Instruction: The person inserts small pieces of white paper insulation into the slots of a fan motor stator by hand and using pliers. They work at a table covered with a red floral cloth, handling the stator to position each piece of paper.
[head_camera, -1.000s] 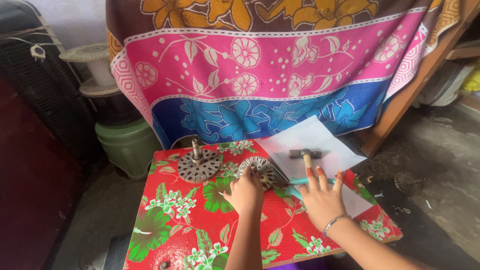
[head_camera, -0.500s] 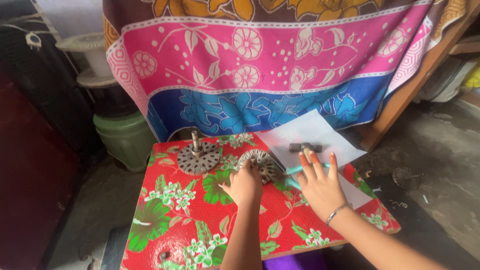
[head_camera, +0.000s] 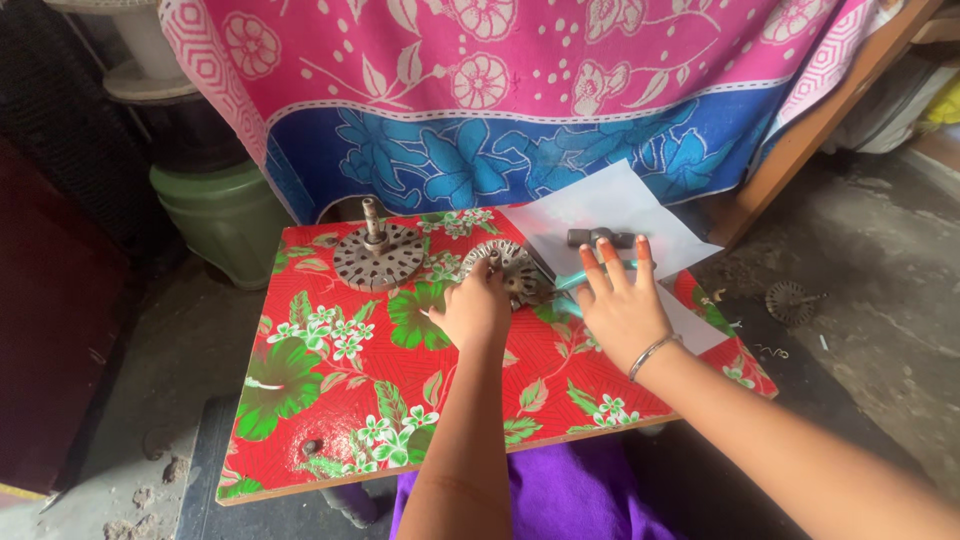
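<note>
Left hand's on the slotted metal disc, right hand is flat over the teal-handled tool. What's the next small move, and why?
Probably curl the right hand around the teal-handled tool: its fingers lie flat on it, not gripping, while the left hand already steadies the slotted metal disc.

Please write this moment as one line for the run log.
left hand: on slotted metal disc | right hand: flat on teal tool | second disc: apart, left | surface: floral board
</note>
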